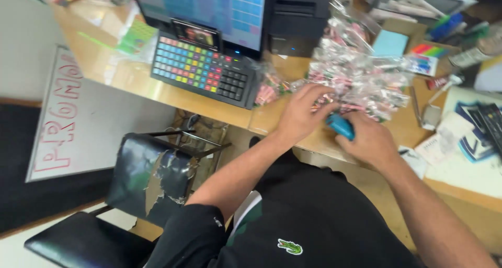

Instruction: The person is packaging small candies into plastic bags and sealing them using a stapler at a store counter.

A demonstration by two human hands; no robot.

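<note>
Right hand [370,139] grips a blue tool [340,125] at the counter [157,90] edge. Left hand [301,113], fingers loosely spread, rests on a pile of clear packets [361,80] just beyond. Farther off: coloured keyboard [201,69], screen [219,12].

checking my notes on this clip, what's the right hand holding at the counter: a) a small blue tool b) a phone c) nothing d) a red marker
a: the right hand is wrapped around a small blue tool, its blue end sticking out beside the left hand, which rests on the pile of clear packets.
</note>
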